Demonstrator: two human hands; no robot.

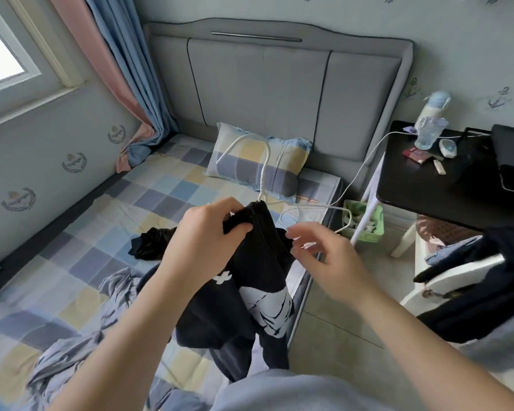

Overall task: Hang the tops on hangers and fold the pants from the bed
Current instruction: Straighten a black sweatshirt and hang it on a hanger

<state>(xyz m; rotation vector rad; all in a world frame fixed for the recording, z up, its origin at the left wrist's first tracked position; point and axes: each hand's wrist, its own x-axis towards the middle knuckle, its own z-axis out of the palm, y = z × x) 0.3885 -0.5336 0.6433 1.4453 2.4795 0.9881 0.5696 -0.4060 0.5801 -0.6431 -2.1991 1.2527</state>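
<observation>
Two garments lay on the checked bed (80,232) at the left: a grey patterned one (72,345), rumpled near the lower edge, and a crumpled black one (150,244) farther up the sheet. Just right of these, the left hand (202,241) was raised above the mattress, its fingers and thumb curled tight around the bunched neck of a black top (250,298) with a white print. The top hung down from that grip over the bed's right edge. A white hanger (264,161) rose out of the gathered neck, its hook standing in front of the checked pillow (285,161) by the grey headboard. The right hand (330,256) hovered just beside the top's right side, fingers loosely bent and spread, with nothing held between them; whether a fingertip brushed the cloth could not be told. Farther right, a green basket (374,223) sat on the floor beside the bed. A black table (422,185) carried a clear bottle (431,132), and dark clothes (487,292) were draped over a white chair (457,274).
</observation>
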